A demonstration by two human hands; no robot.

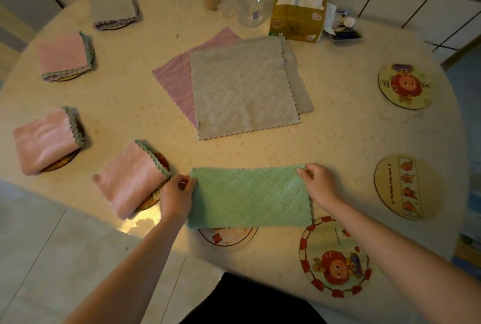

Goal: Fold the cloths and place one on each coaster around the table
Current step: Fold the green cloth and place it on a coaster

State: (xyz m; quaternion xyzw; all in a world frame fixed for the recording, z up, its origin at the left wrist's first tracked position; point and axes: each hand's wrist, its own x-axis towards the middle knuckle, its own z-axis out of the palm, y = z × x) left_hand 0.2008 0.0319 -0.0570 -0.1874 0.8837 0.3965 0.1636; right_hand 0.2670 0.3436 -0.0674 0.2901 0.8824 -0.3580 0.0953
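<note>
Soft green quilted cloth (250, 197) lying flat low in the middle of the frame, folded once into a long strip, on the round cream counter (338, 128). Pinched at its top left corner by the left hand (177, 197), fingers curled round the edge, and at its top right corner by the right hand (318, 185), thumb and fingers closed on the edge. Held at both far corners, likely to keep the edges lined up for one more fold. Partly covering a round picture coaster (226, 236) just below, probably its spot. Four folded cloths sitting on coasters down the left side: one grey (113, 8) at upper left, three pink (63, 55) (44, 138) (128, 177) below it. Flat grey cloth (242, 86) waiting in the middle, over a pink one (177, 73) and another grey one. Three bare round coasters (404, 86) (398, 185) (334, 257) on the right, with no cloths yet. About halfway done, by the look of it.
</note>
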